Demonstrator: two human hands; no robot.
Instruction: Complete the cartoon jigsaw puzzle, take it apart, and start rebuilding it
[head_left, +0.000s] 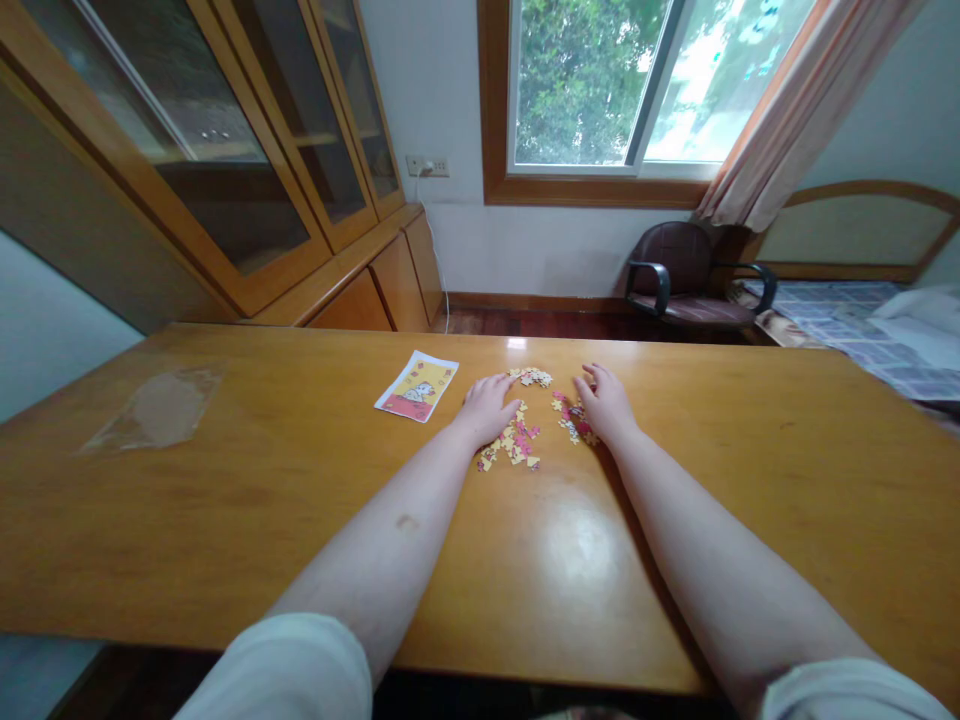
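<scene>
Small jigsaw puzzle pieces, yellow, pink and white, lie in loose groups on the wooden table. My left hand [487,407] reaches over from the left, thumb and fingers apart, beside the near group of yellow and pink pieces [517,440]. Across from it my right hand [606,402] hovers or rests at the edge of the right group of pieces [573,418], fingers spread and partly covering it. Nothing shows in either hand. A far cluster of pale pieces [531,377] sits between the fingertips of both hands. Left of my left hand lies a picture card [417,386] with a cartoon animal on yellow and pink.
A clear plastic bag [159,408] lies flat on the left of the table [247,520]. Beyond the table stand a glass-doored cabinet [300,170], a brown armchair [679,270] and a bed [840,310]. The window [600,90] has a pink curtain [795,120].
</scene>
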